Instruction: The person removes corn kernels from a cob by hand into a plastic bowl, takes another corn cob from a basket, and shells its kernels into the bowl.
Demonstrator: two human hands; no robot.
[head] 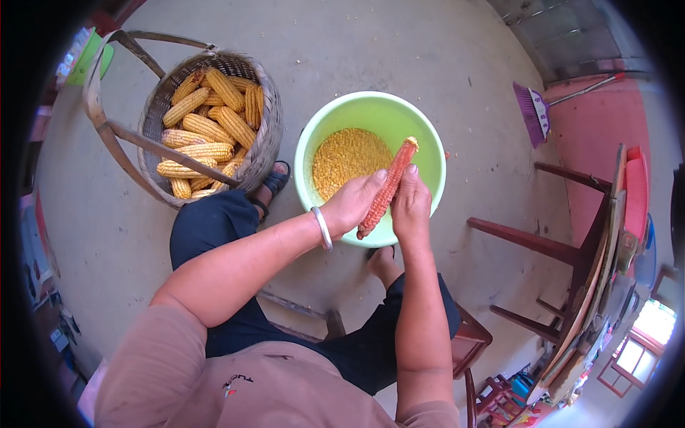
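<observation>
A reddish corn cob (pixel 389 187), nearly bare of kernels, slants between my two hands above a light green plastic basin (pixel 423 125). Yellow kernels cling only to its upper tip. My left hand (pixel 356 200), with a silver bangle at the wrist, grips the cob from the left side. From the right, my right hand (pixel 412 203) holds it too, thumb pointing up along the cob. Loose yellow corn kernels (pixel 348 158) cover the bottom of the basin below; my hands hide part of them.
A woven basket (pixel 270 123) with a tall handle holds several ears of corn (pixel 206 128) at the left. Scattered kernels dot the concrete floor (pixel 342 48). At the right stand a purple broom (pixel 532 115) and a table with dark red legs (pixel 524 241). My feet flank the basin's near side.
</observation>
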